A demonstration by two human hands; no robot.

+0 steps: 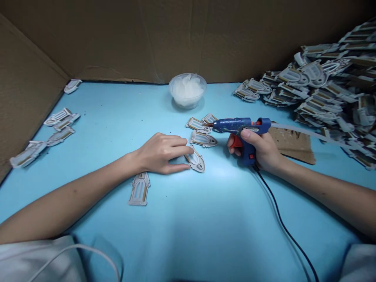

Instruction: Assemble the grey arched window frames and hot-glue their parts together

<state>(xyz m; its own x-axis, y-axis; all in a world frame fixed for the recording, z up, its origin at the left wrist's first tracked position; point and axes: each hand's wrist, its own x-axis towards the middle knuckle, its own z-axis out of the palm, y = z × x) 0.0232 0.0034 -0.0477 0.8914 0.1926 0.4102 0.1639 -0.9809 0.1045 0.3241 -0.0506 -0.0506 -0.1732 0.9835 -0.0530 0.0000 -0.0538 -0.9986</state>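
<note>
My left hand (164,152) reaches across the middle of the table, its thumb and index finger at the edges of a small arched window-shaped cutout (198,161) lying flat. In my right hand (261,147) is a blue glue gun (235,125) with a red trigger, its nozzle pointing left. A clear glue stick (296,129) sticks out of its back. Below the nozzle, a few more cutouts (203,139) lie close together. Another cutout (139,190) rests beneath my left forearm.
A clear bowl (188,98) with white material stands at the back. Cutouts are heaped in a large pile (320,90) at right, beside a cardboard piece (293,145). Several cutouts (61,135) lie at left. Cardboard walls (117,39) enclose the table. A black cord (282,219) trails from the gun.
</note>
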